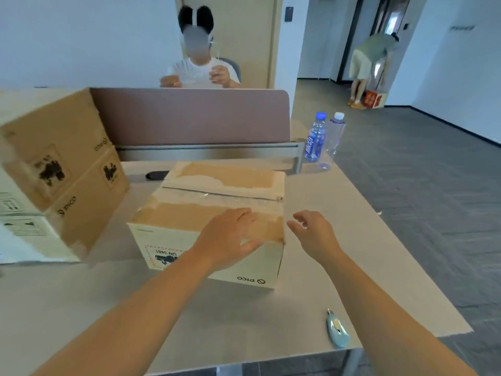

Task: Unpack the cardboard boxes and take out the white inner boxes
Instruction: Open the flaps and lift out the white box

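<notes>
A taped cardboard box (189, 215) stands in the middle of the desk, its top flaps shut and a slit running along the tape seam. My left hand (230, 237) lies flat on the near right part of its top, fingers spread, thumb over the front edge. My right hand (314, 234) hovers just off the box's right corner with loosely curled fingers, holding nothing. No white inner box is visible.
Two stacked cardboard boxes (54, 169) stand at the left. A light blue box cutter (337, 331) lies near the desk's front right edge. Two water bottles (324, 139) stand at the back right by the divider (189, 118). A person sits behind it.
</notes>
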Tool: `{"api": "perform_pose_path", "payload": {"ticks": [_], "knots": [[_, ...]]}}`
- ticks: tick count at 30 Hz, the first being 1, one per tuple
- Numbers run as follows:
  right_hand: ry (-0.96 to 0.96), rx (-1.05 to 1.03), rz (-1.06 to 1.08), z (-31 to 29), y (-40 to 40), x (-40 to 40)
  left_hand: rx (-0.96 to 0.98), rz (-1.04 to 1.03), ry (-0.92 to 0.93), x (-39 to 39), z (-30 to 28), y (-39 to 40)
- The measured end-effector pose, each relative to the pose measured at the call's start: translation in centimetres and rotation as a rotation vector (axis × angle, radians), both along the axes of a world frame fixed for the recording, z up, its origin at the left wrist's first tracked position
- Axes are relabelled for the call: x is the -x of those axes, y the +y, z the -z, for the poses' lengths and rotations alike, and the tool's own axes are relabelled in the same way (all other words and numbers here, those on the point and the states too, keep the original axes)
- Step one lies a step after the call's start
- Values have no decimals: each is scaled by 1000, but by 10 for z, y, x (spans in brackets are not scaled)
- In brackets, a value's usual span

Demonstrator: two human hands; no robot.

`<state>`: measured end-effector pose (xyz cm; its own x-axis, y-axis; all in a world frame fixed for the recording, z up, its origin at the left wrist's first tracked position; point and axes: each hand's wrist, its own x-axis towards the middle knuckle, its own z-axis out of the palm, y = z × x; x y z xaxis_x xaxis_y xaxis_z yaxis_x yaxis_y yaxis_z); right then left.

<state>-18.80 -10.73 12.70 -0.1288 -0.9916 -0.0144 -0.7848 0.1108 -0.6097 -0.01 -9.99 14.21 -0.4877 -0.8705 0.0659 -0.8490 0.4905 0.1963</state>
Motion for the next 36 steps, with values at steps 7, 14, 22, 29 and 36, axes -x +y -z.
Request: {"api": "perform_pose_path", "payload": {"ticks": [7,14,22,29,36], "knots": [[-54,-144,86,10,-39,-32,-48,-153,-142,-38,10,-48],[-119,-97,240,13,-50,-51,-99,-143,-170,-54,32,-71],[-461,170,395,13,-55,-62,20,-116,-182,-53,35,-76],[-548,313,387,2,-47,-65,216,-63,-68,-62,32,-85],[-642,343,301,-15,-27,-67,192,-136,-74,-59,-3,-79]]}}
